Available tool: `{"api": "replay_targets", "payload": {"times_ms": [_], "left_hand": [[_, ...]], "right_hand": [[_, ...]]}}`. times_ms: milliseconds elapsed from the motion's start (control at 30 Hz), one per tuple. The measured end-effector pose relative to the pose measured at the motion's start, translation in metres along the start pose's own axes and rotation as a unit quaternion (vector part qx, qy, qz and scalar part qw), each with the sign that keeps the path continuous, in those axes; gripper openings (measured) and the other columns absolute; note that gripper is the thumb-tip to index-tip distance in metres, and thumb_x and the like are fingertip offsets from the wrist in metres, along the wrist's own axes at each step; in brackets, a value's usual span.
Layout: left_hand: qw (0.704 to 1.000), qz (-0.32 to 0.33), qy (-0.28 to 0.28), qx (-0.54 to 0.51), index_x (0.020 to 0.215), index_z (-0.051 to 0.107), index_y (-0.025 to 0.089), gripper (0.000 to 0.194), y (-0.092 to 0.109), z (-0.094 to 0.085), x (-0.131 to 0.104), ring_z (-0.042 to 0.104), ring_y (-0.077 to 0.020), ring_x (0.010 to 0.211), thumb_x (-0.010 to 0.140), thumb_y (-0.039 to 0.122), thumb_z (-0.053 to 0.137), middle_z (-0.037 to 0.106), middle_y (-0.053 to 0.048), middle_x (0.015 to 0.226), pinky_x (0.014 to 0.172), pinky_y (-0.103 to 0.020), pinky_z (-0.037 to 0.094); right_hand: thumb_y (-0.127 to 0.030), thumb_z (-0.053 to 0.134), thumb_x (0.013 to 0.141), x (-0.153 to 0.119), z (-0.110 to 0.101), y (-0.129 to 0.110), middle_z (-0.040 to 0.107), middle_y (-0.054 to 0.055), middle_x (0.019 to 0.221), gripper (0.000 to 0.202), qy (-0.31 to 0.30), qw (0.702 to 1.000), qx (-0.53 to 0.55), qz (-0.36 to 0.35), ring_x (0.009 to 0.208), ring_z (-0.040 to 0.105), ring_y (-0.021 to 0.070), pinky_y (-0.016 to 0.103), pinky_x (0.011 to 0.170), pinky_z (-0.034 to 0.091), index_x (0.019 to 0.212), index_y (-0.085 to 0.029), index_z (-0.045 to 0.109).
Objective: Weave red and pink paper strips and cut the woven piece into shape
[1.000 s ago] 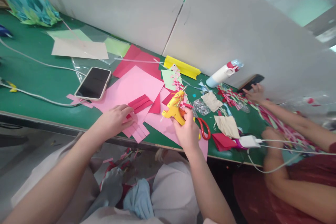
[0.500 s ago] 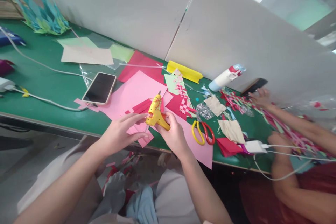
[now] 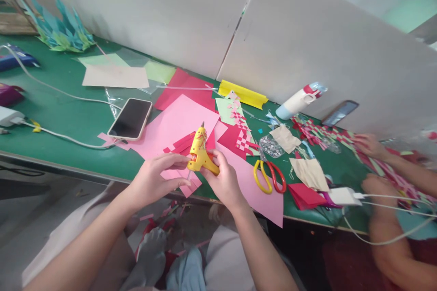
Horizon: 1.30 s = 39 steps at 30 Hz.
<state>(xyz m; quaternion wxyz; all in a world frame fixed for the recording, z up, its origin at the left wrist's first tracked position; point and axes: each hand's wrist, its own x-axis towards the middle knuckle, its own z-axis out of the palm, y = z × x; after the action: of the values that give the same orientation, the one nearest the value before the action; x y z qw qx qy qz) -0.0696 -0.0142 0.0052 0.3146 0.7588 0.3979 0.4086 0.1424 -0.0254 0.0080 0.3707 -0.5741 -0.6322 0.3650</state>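
Observation:
My right hand (image 3: 223, 179) is wrapped round the handle of a small yellow glue gun (image 3: 198, 148), whose nozzle points up and away from me. A thin translucent glue stick (image 3: 189, 174) juts from the gun's rear end. My left hand (image 3: 155, 179) is at that end, its thumb at the stick and its fingertips against the gun's body; the exact grip is partly hidden. Under the gun lie pink paper sheets (image 3: 177, 116) and dark pink strips (image 3: 182, 143). Scissors (image 3: 262, 182) with yellow and red handles rest to the right of my right hand.
A phone (image 3: 131, 118) with a white cable lies left of the paper. Woven paper fish (image 3: 239, 120), cloth pouches (image 3: 309, 173), a bottle (image 3: 300, 100) and a power adapter (image 3: 343, 196) are on the right. Another person's hand (image 3: 370, 145) is at the paper strips beyond. A wall panel bounds the table.
The view has shifted slightly, while both my hands stay at the glue gun. The other person's far hand has left the dark phone by the wall and moved nearer the strips.

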Motion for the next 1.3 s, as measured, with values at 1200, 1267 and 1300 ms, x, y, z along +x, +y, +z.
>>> {"api": "replay_targets", "payload": {"times_ms": [1200, 1267, 1300], "left_hand": [[0.964, 0.034, -0.111, 0.238, 0.074, 0.064, 0.019, 0.024, -0.002, 0.008, 0.003, 0.058, -0.0140, 0.063, 0.090, 0.034, 0.054, 0.066, -0.001, 0.072, 0.056, -0.025, 0.044], [0.953, 0.058, -0.153, 0.253, 0.079, 0.065, 0.020, 0.020, 0.001, 0.020, 0.002, 0.061, -0.0187, 0.078, 0.090, 0.032, 0.053, 0.067, -0.004, 0.081, 0.067, -0.029, 0.048], [0.950, 0.061, -0.161, 0.260, 0.083, 0.065, 0.019, 0.018, 0.003, 0.025, 0.001, 0.060, -0.0214, 0.086, 0.089, 0.034, 0.055, 0.067, -0.005, 0.085, 0.074, -0.032, 0.049]], "right_hand": [[-0.043, 0.067, 0.079, 0.002, -0.026, 0.030, 0.059, -0.002, 0.081, 0.042, 0.014, 0.973, 0.227, 0.049, 0.059, 0.053, 0.0100, 0.023, 0.054, 0.044, 0.111, -0.024, 0.049], [-0.044, 0.067, 0.079, 0.001, -0.029, 0.030, 0.057, -0.003, 0.076, 0.041, -0.012, 0.966, 0.255, 0.049, 0.057, 0.051, 0.0103, 0.023, 0.052, 0.042, 0.110, -0.024, 0.049], [-0.045, 0.066, 0.079, 0.000, -0.030, 0.030, 0.056, -0.003, 0.074, 0.040, -0.029, 0.962, 0.268, 0.046, 0.056, 0.050, 0.0106, 0.024, 0.052, 0.042, 0.109, -0.024, 0.050]]}}
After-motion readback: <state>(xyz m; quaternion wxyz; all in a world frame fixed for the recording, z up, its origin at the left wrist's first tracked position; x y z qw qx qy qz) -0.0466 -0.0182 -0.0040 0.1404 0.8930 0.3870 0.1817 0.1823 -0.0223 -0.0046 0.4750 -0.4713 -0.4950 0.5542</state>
